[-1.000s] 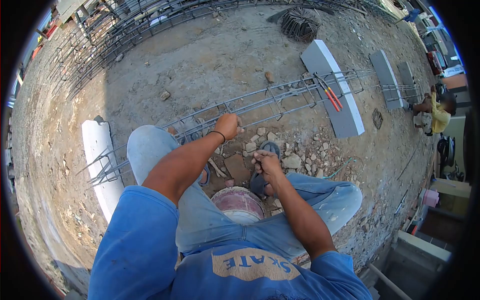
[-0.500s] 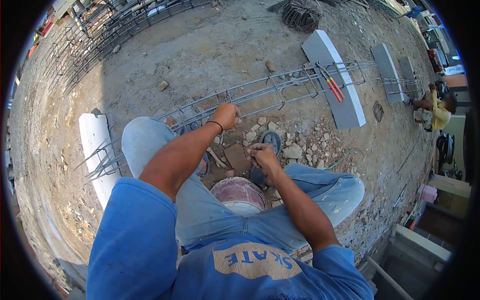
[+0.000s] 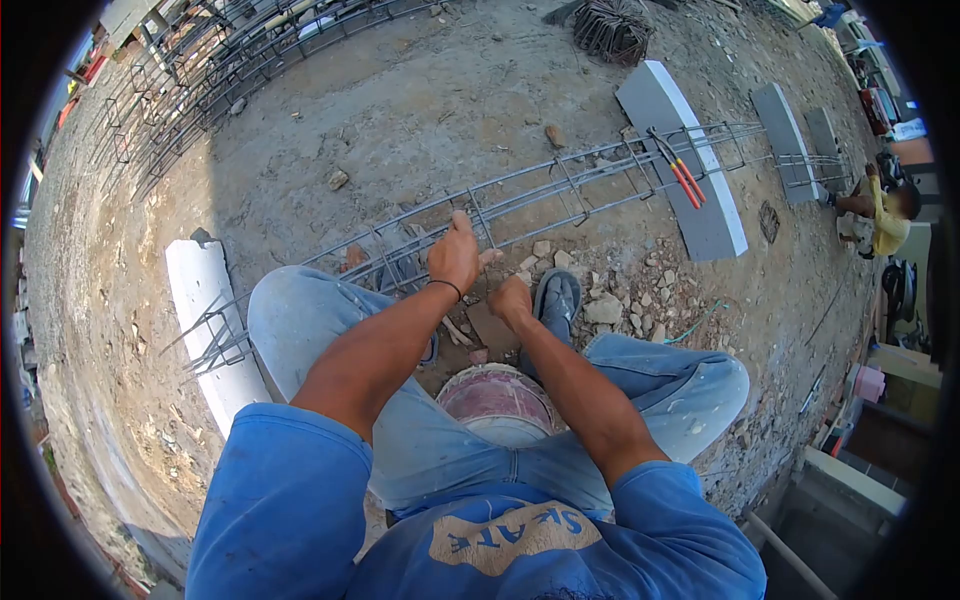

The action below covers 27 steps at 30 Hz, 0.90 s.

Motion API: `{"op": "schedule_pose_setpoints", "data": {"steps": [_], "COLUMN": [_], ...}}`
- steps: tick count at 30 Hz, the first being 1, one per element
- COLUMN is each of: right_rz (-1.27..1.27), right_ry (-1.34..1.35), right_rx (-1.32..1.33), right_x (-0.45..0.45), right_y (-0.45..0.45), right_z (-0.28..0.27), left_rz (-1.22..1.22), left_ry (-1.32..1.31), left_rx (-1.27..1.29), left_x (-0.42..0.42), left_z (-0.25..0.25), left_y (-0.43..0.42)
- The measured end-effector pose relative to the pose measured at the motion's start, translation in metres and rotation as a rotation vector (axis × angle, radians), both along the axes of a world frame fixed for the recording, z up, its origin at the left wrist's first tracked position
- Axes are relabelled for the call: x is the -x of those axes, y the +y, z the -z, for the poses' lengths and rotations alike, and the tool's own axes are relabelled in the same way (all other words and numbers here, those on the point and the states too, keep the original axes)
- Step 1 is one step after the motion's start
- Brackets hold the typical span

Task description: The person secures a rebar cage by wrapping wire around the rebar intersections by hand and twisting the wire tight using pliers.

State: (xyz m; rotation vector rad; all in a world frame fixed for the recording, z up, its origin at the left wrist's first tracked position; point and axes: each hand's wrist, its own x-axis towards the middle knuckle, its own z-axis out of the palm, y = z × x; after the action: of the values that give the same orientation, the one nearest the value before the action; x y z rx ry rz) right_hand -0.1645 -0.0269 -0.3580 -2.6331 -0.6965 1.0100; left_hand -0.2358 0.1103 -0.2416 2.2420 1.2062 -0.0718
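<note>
A long rebar cage [image 3: 560, 190] with square stirrups runs slantwise in front of me. My left hand [image 3: 457, 252], a dark band at its wrist, is at the near side of the cage beside a stirrup. Its index finger and thumb are stretched apart, and I see nothing held in it. Below and right of it, my right hand [image 3: 511, 300] is closed in a fist just off the cage; what it holds, if anything, cannot be made out. Pliers with red handles [image 3: 686, 184] lie across the cage over a grey block, away from both hands.
A white block [image 3: 205, 300] and a grey block [image 3: 690, 170] support the cage. Between my legs is an upturned bucket [image 3: 497, 395]. Broken stones [image 3: 603, 308] lie by my foot. More rebar cages [image 3: 230, 85] and a wire bundle [image 3: 612, 35] lie beyond. A person [image 3: 888, 222] crouches far right.
My left hand has gone from a closed grip to stretched fingers, a little lower at the cage. The right hand has closed into a fist, and the view has shifted slightly.
</note>
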Motion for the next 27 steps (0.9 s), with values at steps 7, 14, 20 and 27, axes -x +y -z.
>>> {"op": "schedule_pose_setpoints", "data": {"steps": [7,14,20,27], "right_rz": [0.126,0.358,0.667,0.543], "right_ry": [-0.034,0.190,0.626,0.479], "right_rx": [-0.361,-0.569,-0.436,-0.583], "right_x": [-0.014,-0.012,-0.017,-0.019], "right_y": [0.032,0.024,0.022,0.023], "right_z": [-0.047,-0.047,-0.067,-0.064], "left_rz": [-0.141,-0.048,0.003,-0.057], "left_ry": [0.036,-0.112,-0.173,-0.177], "left_rx": [0.039,0.284,0.366,0.434], "left_x": [-0.001,0.001,-0.003,-0.005], "left_z": [0.016,0.028,0.038,0.027], "left_y": [-0.002,0.008,0.012,0.013]}}
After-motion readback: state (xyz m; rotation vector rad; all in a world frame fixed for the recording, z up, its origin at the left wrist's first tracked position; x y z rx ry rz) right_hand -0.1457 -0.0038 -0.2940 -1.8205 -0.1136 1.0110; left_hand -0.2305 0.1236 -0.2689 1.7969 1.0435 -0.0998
